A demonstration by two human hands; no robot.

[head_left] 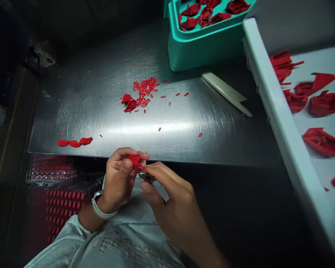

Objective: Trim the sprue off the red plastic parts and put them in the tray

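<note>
My left hand (pixel 119 175) pinches a small red plastic part (pixel 134 160) between thumb and fingers, just off the near edge of the metal table. My right hand (pixel 175 195) is closed on a small metal tool (pixel 145 176) that looks like nippers; the fingers hide most of it. The tool's tip meets the red part, and both hands are close together. Beyond them on the table lie a pile of little red offcuts (pixel 146 87) and two red pieces (pixel 130 105) beside it. At the left, three red parts (pixel 75 143) sit in a row.
A green bin (pixel 206 48) holding red pieces stands at the back. To the right is a white tray (pixel 279 100) with more red pieces. A pale pointed strip (pixel 226 92) lies between them. Clear trays filled with red parts (pixel 64 208) are below the table's left edge.
</note>
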